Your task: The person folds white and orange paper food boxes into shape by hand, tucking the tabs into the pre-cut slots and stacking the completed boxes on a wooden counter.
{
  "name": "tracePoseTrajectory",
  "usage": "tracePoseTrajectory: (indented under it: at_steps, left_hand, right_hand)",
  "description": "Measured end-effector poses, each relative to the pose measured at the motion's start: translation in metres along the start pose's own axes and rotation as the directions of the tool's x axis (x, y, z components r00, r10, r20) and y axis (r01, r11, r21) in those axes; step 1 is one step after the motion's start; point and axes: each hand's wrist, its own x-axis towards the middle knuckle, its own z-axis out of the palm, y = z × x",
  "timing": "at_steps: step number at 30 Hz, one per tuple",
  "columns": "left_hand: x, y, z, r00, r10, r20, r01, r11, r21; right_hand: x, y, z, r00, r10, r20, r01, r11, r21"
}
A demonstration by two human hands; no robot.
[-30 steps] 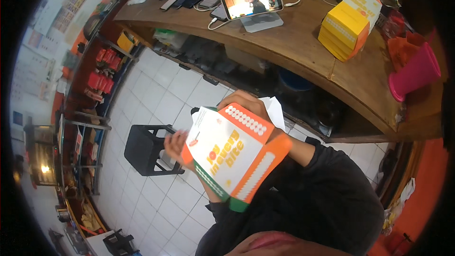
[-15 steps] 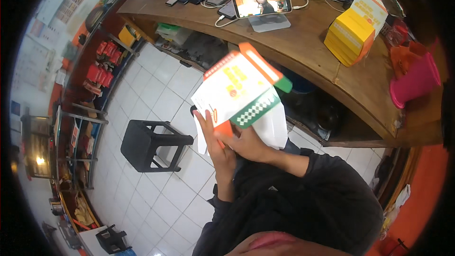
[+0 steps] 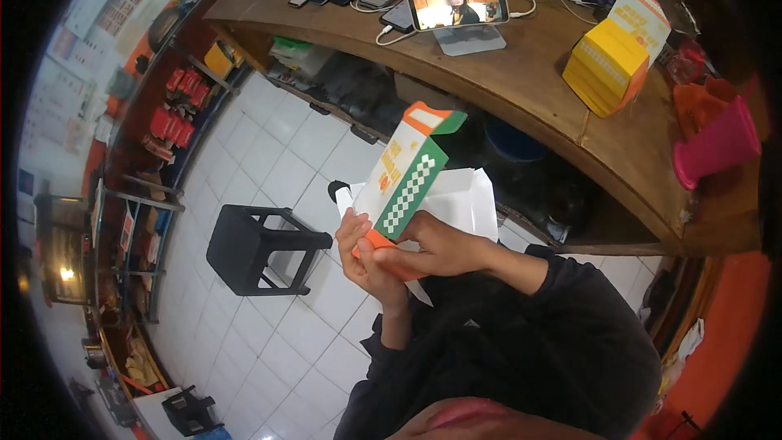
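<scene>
White floor tiles (image 3: 277,171) fill the left and centre of the frame, with a black stool (image 3: 254,248) standing on them at centre left; a curved wooden counter (image 3: 521,73) runs across the top, carrying a phone on a stand (image 3: 459,6) at upper centre, a stack of yellow cartons (image 3: 612,65) at upper right and pink cups (image 3: 717,147) at the right edge. Findings at centre frame: the printed carton (image 3: 407,183), orange, white and green with a checkered side, now stands on end, its flap pointing to the upper right. One second ago it lay broad face up across both hands; half a second ago it was raised and tilted; it has since been turned so that the narrow green side faces the camera. The left hand (image 3: 362,248) is closed around the lower orange end, fingers wrapped on it. The right hand (image 3: 436,251) is pressed against the same lower end from the right, thumb and fingers clamped on the card. White paper sheets (image 3: 464,200) show behind the carton. Judgement: work has passed from the carton's face to its bottom end, which appears to be getting folded or tucked shut.
</scene>
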Motion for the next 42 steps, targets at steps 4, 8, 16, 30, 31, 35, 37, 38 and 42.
tracePoseTrajectory:
  at_steps: [4,8,16,30,31,35,37,38,42]
  left_hand:
    - [0.001,0.01,-0.004,0.968,-0.018,0.251,-0.02,0.989,0.149]
    - [0.005,0.006,-0.008,0.676,0.292,0.677,-0.701,0.538,0.468]
    - [0.007,-0.019,0.005,0.526,-0.074,0.847,-0.672,0.575,0.467]
    - [0.018,-0.027,0.024,0.478,-0.142,0.867,-0.694,0.543,0.472]
    - [0.016,-0.03,0.023,0.472,-0.135,0.871,-0.704,0.538,0.465]
    - [0.012,-0.028,0.016,0.442,-0.153,0.884,-0.71,0.543,0.449]
    - [0.012,-0.022,0.016,0.42,-0.183,0.889,-0.692,0.569,0.444]
    - [0.012,-0.019,0.015,0.397,-0.212,0.893,-0.674,0.594,0.44]
    - [0.012,-0.014,0.014,0.412,-0.192,0.891,-0.612,0.666,0.427]
  right_hand:
    - [-0.008,0.006,-0.033,0.96,0.242,0.143,-0.189,0.932,-0.308]
    - [-0.005,-0.009,-0.084,0.739,0.457,0.496,-0.133,0.82,-0.557]
    - [-0.03,-0.002,-0.087,0.824,0.54,0.168,-0.316,0.686,-0.656]
    - [-0.072,0.052,-0.062,0.963,-0.264,-0.06,0.098,0.546,-0.832]
    - [-0.074,0.058,-0.061,0.973,-0.225,-0.056,0.077,0.543,-0.836]
    - [-0.071,0.051,-0.061,0.999,0.021,-0.041,-0.045,0.611,-0.79]
    - [-0.067,0.045,-0.071,0.99,0.141,-0.018,-0.118,0.747,-0.654]
    - [-0.064,0.044,-0.076,0.967,0.251,0.03,-0.204,0.845,-0.494]
    - [-0.05,0.026,-0.087,0.863,0.486,0.139,-0.444,0.86,-0.251]
